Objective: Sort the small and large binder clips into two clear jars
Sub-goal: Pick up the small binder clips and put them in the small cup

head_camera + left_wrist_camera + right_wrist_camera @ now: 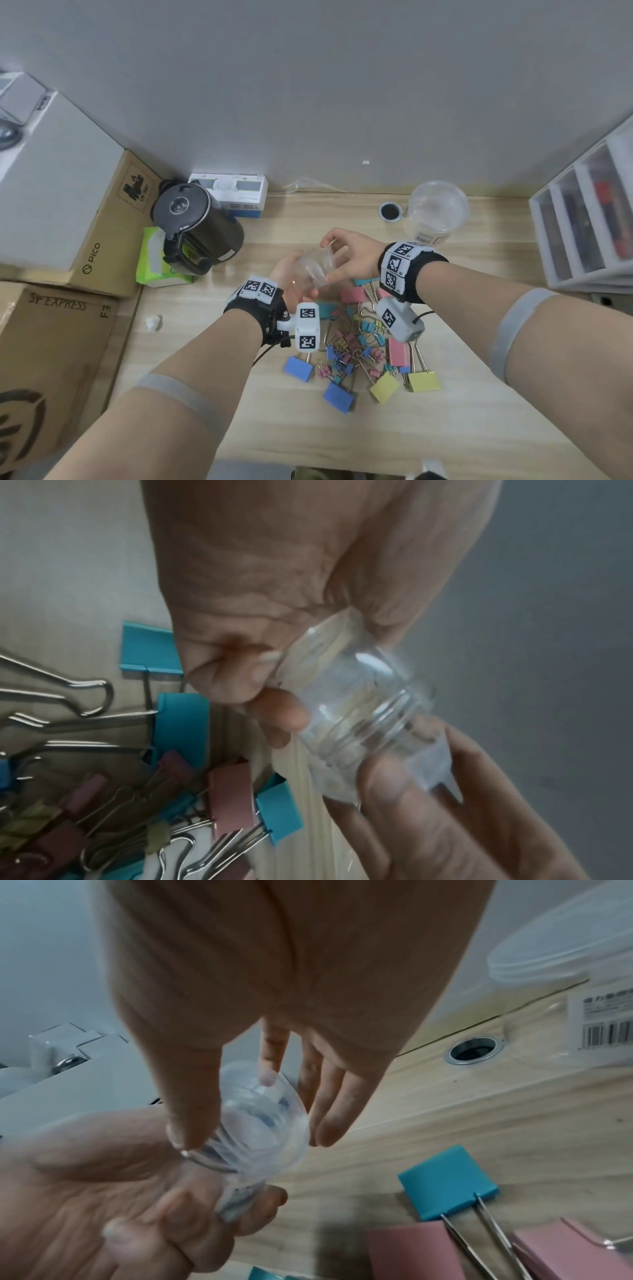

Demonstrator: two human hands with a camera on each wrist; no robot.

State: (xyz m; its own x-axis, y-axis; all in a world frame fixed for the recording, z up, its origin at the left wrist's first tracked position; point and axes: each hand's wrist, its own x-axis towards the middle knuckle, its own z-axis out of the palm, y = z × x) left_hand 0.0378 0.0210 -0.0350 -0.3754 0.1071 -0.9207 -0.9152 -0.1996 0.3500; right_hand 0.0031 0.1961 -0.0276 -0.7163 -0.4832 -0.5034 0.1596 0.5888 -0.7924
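Note:
My left hand (291, 274) grips a small clear jar (310, 270) above the table, fingers curled round its body (342, 685). My right hand (346, 255) pinches the jar's clear lid (260, 1118) between thumb and forefinger; its other fingers stay straight. The thread of the neck (387, 723) shows below the lid. Under the hands lies a mixed pile of binder clips (352, 342): large blue (298, 368), yellow (424, 381) and pink (397, 353) ones around several small ones. A larger clear jar (436, 209) with its lid on stands at the back right.
A black kettle (197, 222) and a green tissue pack (154, 260) stand at the left, cardboard boxes (51, 342) beyond them. A white drawer unit (582, 219) is at the right edge. A cable hole (389, 211) sits beside the large jar.

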